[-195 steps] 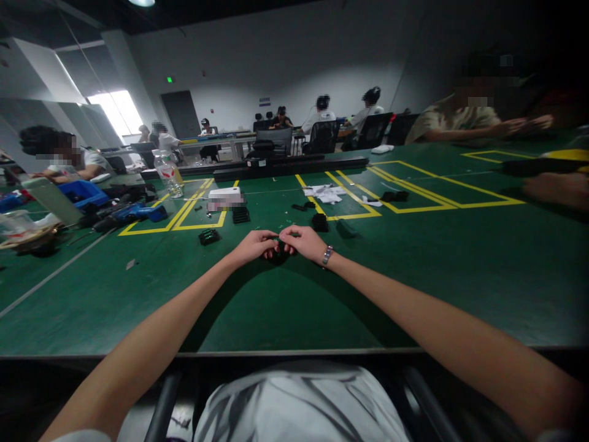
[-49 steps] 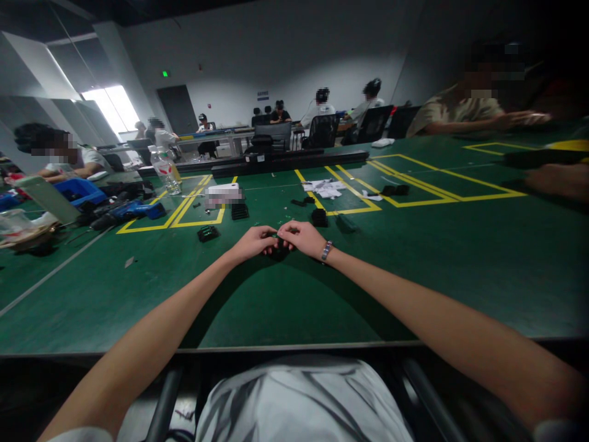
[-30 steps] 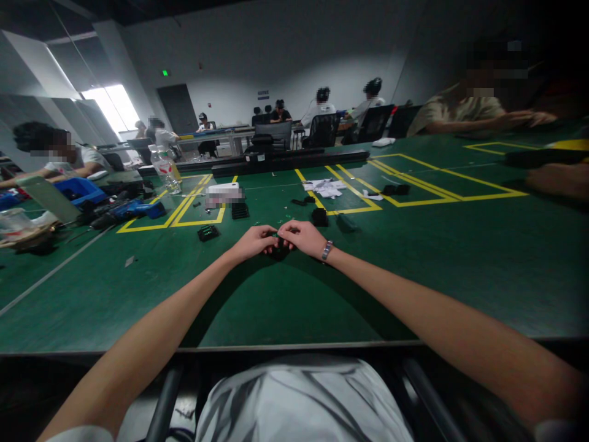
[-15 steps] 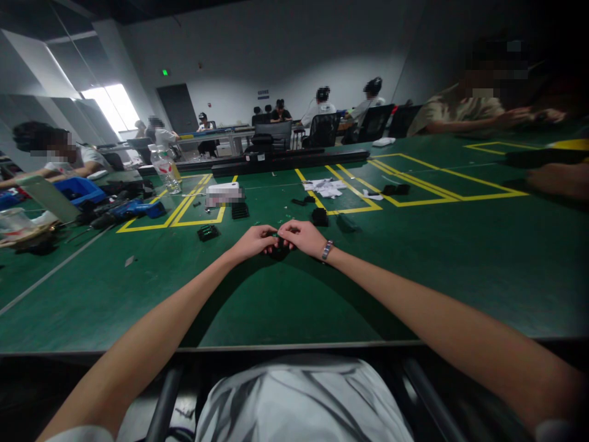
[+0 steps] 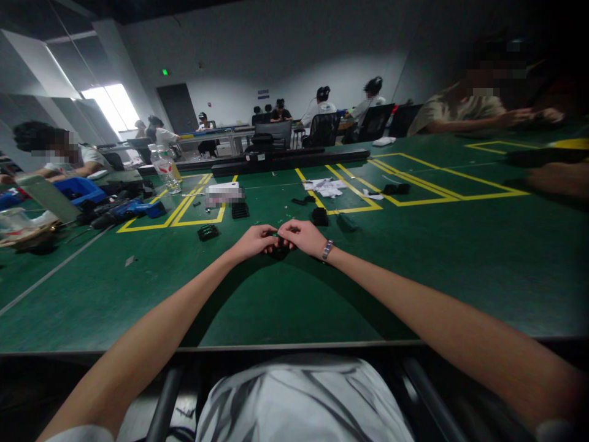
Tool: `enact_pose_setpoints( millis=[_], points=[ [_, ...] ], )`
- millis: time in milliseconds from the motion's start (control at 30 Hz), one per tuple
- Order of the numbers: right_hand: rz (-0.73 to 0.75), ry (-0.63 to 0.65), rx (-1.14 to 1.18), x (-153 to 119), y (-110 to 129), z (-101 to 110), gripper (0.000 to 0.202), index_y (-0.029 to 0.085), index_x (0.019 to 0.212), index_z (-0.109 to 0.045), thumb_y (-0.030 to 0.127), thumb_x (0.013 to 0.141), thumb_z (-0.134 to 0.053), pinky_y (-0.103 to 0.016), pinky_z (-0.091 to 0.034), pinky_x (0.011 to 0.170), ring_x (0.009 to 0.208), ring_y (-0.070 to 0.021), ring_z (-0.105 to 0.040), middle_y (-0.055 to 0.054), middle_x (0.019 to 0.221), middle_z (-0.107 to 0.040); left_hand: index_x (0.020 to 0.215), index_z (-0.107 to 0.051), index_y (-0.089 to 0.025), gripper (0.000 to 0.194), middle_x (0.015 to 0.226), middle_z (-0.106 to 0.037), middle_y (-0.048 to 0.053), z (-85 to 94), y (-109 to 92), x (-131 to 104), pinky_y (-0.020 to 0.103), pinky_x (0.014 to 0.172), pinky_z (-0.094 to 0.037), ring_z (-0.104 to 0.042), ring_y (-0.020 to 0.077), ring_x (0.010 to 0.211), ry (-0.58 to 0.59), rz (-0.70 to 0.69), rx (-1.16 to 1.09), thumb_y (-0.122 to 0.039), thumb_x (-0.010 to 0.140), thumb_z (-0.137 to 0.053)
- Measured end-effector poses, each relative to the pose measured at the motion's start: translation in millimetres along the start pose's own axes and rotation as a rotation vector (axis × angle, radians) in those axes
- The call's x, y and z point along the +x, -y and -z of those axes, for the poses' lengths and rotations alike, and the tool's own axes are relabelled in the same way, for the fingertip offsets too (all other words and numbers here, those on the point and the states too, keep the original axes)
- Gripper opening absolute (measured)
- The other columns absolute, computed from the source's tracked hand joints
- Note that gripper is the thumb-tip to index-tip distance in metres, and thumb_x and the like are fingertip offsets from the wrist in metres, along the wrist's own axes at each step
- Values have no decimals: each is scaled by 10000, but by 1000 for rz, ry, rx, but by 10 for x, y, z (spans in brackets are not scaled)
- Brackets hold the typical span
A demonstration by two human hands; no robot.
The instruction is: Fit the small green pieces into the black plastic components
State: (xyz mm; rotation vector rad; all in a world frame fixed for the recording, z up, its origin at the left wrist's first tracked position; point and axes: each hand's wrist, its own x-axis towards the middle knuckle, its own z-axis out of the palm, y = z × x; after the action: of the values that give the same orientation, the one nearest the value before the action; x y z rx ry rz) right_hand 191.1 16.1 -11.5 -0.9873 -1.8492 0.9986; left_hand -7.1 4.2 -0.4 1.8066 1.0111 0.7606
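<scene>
My left hand [image 5: 254, 241] and my right hand [image 5: 304, 238] meet low over the table, fingertips almost touching. Between them is a small black part [image 5: 278, 250] with a glint of green, mostly covered by fingers. My left hand is closed around its left side. The right thumb and forefinger are pinched together at its top; whatever they grip is too small to make out. Left of my hands lies a black slotted holder [image 5: 208, 232] with green pieces in it. Behind them are another black slotted piece [image 5: 240, 210] and a black block [image 5: 319, 216]. Tiny green bits [image 5: 288, 217] lie just beyond my fingers.
The green table [image 5: 322, 307] has yellow taped rectangles. White paper scraps [image 5: 326, 187], a white box [image 5: 224, 193], a plastic bottle [image 5: 165, 169], a blue power drill [image 5: 124, 210] and a blue bin [image 5: 80, 191] stand or lie farther back. People sit at both sides.
</scene>
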Motion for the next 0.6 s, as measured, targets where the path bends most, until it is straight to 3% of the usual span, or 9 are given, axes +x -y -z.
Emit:
enact_pose_setpoints(
  millis=[600],
  points=[
    [17, -3, 1, -2, -10, -3, 214, 132, 863, -684, 343, 868, -657, -225, -522, 504, 565, -128, -627, -63, 697, -683, 1060, -635, -101, 299, 811, -670, 45, -4, 4, -1, 186, 508, -446, -594, 91, 600, -2, 1, 4, -293, 831, -623]
  ],
)
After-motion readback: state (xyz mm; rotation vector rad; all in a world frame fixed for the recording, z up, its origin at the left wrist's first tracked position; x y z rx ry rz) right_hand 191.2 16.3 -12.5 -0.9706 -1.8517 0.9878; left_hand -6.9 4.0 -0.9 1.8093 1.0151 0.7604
